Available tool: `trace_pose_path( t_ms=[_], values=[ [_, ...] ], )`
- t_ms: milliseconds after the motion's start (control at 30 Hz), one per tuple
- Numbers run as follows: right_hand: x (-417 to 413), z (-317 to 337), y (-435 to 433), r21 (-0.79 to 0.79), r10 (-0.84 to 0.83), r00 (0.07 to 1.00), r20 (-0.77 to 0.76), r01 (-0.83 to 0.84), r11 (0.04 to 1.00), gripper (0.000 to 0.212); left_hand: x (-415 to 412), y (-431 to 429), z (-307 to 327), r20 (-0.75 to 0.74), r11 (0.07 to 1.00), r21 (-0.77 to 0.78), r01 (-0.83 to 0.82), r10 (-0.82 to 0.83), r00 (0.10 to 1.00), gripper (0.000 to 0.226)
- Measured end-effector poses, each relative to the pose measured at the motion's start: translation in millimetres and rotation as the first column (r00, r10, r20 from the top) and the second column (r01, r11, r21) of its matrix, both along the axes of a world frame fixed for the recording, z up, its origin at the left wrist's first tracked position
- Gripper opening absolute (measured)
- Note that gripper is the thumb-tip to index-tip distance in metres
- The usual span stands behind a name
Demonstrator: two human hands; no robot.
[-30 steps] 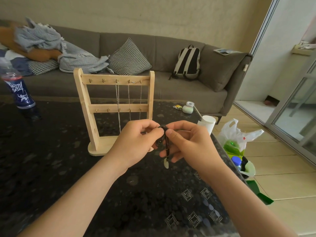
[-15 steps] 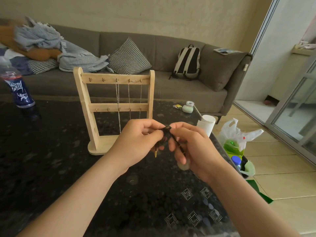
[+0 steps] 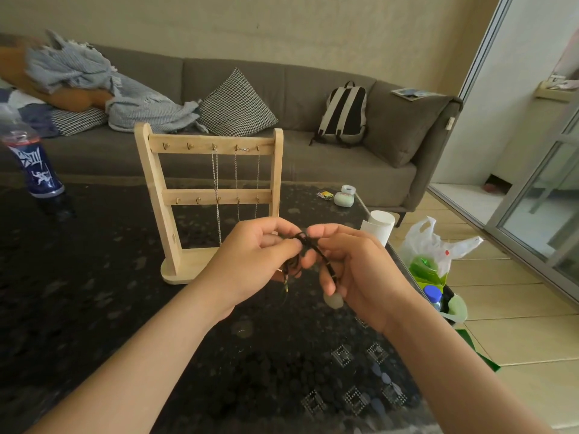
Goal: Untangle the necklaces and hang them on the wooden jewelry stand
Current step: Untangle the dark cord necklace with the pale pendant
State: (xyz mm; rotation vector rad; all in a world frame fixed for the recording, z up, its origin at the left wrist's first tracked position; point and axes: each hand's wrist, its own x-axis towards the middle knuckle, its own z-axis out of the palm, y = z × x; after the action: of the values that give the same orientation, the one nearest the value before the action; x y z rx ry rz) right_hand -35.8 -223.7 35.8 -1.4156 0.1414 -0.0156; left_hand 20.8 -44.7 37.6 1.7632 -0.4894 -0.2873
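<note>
A wooden jewelry stand (image 3: 175, 195) with two rows of small hooks stands on the dark table (image 3: 94, 308). Thin silver chains (image 3: 216, 183) hang from the right hooks of its top bar. In front of the stand, above the table, both hands work a tangled black cord necklace (image 3: 305, 242). My left hand (image 3: 253, 264) pinches the knot from the left, with cord ends dangling below it. My right hand (image 3: 354, 267) pinches the same knot from the right, and a pale green pendant (image 3: 333, 299) hangs under its fingers.
A blue drink bottle (image 3: 34, 164) stands at the table's far left. A white paper cup (image 3: 377, 228), a small green case (image 3: 343, 198) and a tape roll (image 3: 347, 190) sit near the right edge. A bin with a plastic bag (image 3: 438, 249) is on the floor. A grey sofa (image 3: 329, 170) lies behind.
The pendant, which hung straight down between the hands, has swung right and now hangs under my right hand. A loose cord end has come free below my left hand.
</note>
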Motion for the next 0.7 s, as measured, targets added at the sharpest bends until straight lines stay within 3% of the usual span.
trace_pose_path(
  t_ms=[233, 400, 533, 700],
  values=[
    [1.8, -0.3, -0.4, -0.112, -0.076, 0.996, 0.035, 0.08, 0.991, 0.024, 0.8, -3.0, 0.5, 0.02, 0.999, 0.039, -0.01, 0.009, 1.0, 0.016],
    [-2.7, 1.3, -2.2, -0.32, -0.148, 0.983, 0.108, 0.175, 0.931, 0.004, 0.9, -2.9, -0.5, -0.043, 1.0, 0.004, -0.01, 0.01, 0.999, 0.016],
    [-3.5, 3.5, -1.6, -0.442, -0.13, 0.987, 0.098, 0.16, 0.882, 0.019, 3.4, -4.5, -3.3, -0.033, 0.999, 0.003, -0.053, 0.053, 0.998, 0.013],
    [-4.8, 4.4, 3.1, -0.463, -0.108, 0.99, 0.094, 0.14, 0.875, 0.027, 2.9, -4.2, -3.8, -0.03, 1.0, 0.008, -0.013, 0.013, 0.999, 0.014]
  ],
)
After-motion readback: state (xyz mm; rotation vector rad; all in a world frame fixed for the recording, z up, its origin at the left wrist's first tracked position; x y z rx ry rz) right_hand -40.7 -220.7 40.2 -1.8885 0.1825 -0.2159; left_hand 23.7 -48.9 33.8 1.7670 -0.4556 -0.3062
